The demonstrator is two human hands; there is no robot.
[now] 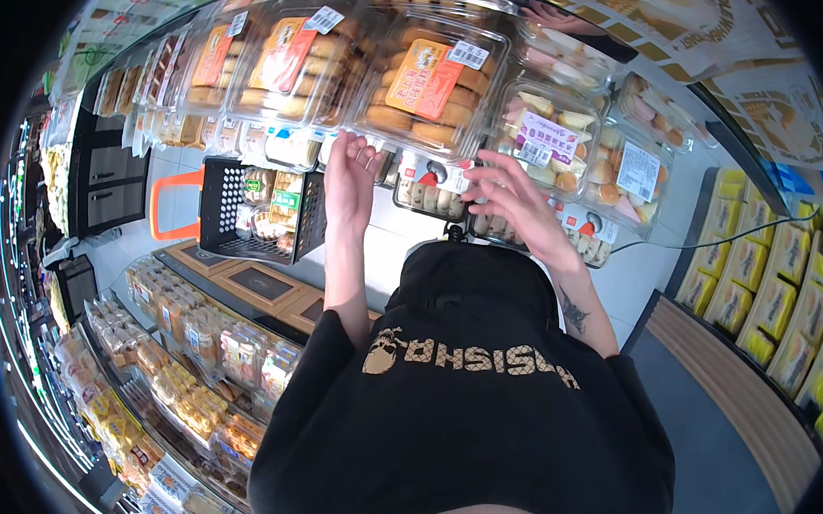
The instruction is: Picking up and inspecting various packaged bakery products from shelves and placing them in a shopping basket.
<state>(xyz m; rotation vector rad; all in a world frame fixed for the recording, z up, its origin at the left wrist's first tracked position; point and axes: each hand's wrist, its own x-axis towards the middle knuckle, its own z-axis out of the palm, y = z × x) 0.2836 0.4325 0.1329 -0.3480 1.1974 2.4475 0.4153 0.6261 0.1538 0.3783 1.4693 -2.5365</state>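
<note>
A clear plastic clamshell box of round cakes (pixel 431 83) with an orange label and a price sticker lies on the shelf before me. At its lower left corner is my left hand (pixel 351 180), palm turned inward and fingers slightly bent. By its lower right edge my right hand (pixel 515 203) hangs with spread fingers. Neither hand grips anything; whether the fingertips touch the box is unclear. Right of it sits a clear box of small cakes with a purple label (pixel 547 138). Another orange-labelled cake box (pixel 292 66) lies to the left.
A black perforated basket (pixel 312 217) with an orange handle (pixel 156 205) holds several packaged foods at my left. Bakery shelves (pixel 190 357) line the lower left. Yellow packages (pixel 743 257) fill a rack at the right. A dark cable (pixel 705 244) runs across the right side.
</note>
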